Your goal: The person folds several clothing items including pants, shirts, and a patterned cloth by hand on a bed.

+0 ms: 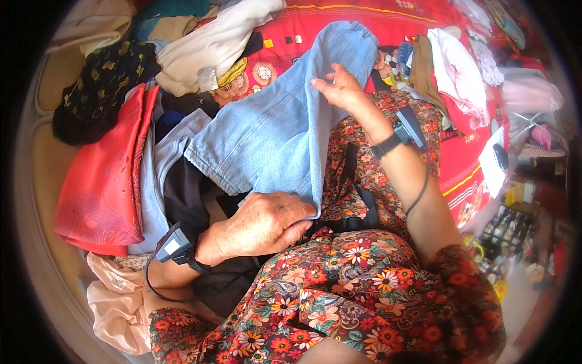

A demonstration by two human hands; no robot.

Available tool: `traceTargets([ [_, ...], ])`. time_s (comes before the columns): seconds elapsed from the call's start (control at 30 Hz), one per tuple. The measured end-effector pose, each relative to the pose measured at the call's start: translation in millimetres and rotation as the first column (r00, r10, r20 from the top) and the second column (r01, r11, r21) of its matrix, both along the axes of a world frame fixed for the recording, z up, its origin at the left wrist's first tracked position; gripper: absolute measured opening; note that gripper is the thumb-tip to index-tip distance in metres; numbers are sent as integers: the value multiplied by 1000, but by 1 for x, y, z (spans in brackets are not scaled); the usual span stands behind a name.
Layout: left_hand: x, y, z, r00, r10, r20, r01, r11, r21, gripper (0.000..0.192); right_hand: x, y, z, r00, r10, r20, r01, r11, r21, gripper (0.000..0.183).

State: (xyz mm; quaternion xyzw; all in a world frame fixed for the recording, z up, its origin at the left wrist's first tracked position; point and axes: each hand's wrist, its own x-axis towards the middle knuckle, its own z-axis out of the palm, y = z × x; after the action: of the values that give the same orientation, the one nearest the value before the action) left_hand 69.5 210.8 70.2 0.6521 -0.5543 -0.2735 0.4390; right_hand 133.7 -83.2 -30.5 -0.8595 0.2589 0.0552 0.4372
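A light-blue denim garment, likely trousers, lies folded lengthwise across my lap, with a gathered edge at its far end. My left hand pinches the near corner of its folded edge between thumb and fingers. Farther up that fold, my right hand rests against the denim with fingers spread, gripping nothing. Dark fabric lies beneath the garment's left side. Each wrist wears a strapped device with a cable.
To the left, a red patterned cloth and black gold-patterned fabric lie against a beige sofa side. Cream cloth lies at the back on a red bedspread. At right are a white-pink garment and a white card.
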Motion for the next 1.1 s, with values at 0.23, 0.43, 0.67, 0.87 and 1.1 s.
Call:
traceTargets([
  [0.23,-13,-4,-11,970,-125,-209,113,991,-64,35,-20,-39,0,981,-179,72,166,972,164,73],
  [0.43,-24,-8,-23,915,-251,-317,245,968,-58,36,19,-13,-3,990,91,112,-29,886,-462,84],
  [0.67,-25,-7,-25,873,-262,-411,225,965,-138,37,25,-67,2,978,144,-151,-198,873,-446,60],
  [0.87,-16,-5,-10,815,-214,-538,116,971,-209,42,-91,-173,17,828,-526,194,405,801,440,39],
  [1.1,-12,-7,-1,809,-266,-524,179,961,-212,47,-169,-164,-9,734,-676,70,524,629,575,37],
])
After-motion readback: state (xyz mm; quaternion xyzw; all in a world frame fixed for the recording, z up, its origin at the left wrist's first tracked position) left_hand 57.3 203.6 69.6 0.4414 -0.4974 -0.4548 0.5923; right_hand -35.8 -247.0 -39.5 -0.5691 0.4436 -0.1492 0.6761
